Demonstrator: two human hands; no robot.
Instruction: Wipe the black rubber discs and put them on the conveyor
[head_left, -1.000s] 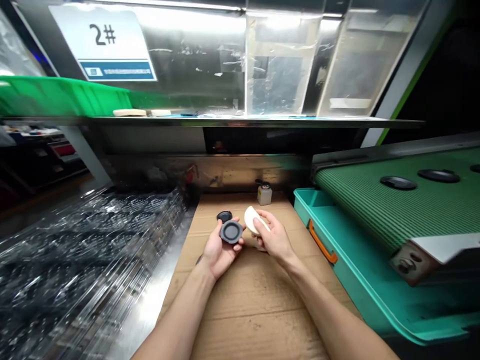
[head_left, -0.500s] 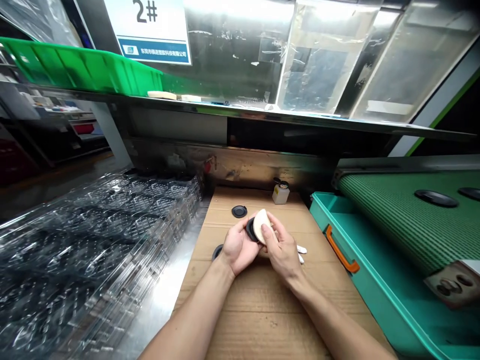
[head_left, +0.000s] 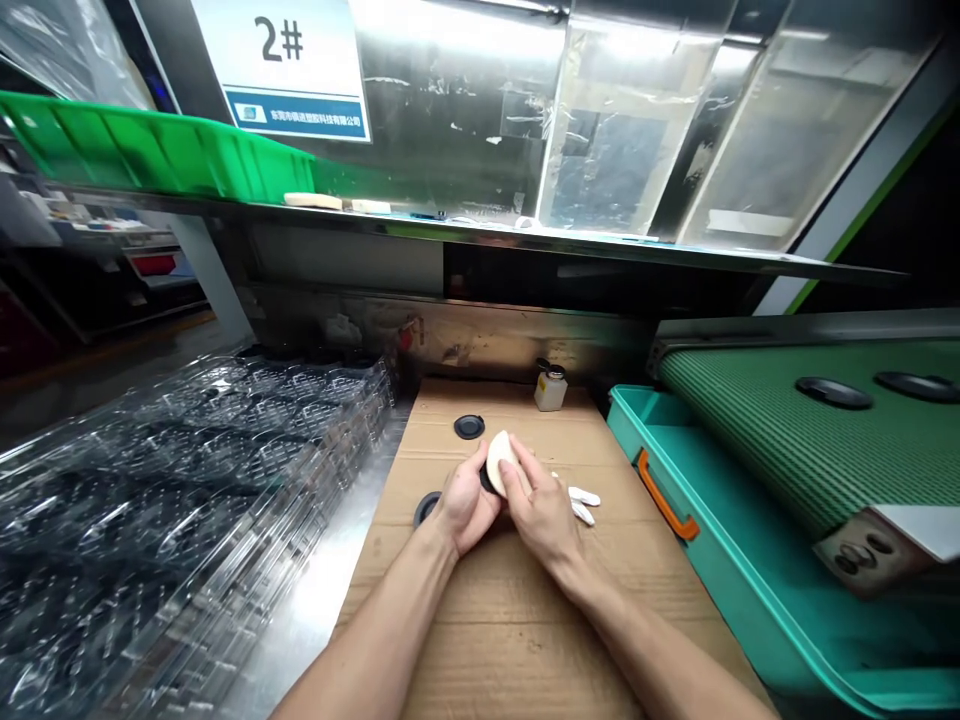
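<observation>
My left hand [head_left: 466, 502] is closed around a round black plastic part [head_left: 489, 482], most of which is hidden behind the pad. Pinched in my right hand [head_left: 541, 510] is a cream-white sponge pad [head_left: 501, 462], pressed against or held just over the black part's face. Both hands are together above a cardboard sheet [head_left: 517, 640]. A black disc [head_left: 469, 427] lies flat on the cardboard beyond them. Another black disc [head_left: 427, 508] shows partly beside my left wrist. Small white strips [head_left: 583, 500] lie to the right of my right hand.
A small bottle [head_left: 550, 388] with a dark top stands at the cardboard's back. Stacked clear trays [head_left: 225, 470] fill the left. On the right are a teal crate [head_left: 720, 570] with an orange handle and a green conveyor belt [head_left: 780, 440] carrying black discs. A green bin [head_left: 157, 155] sits on the shelf above.
The view has shifted slightly, so the scene sits a little further left. The pad has turned more upright and covers more of the black part. Both hands keep their holds.
</observation>
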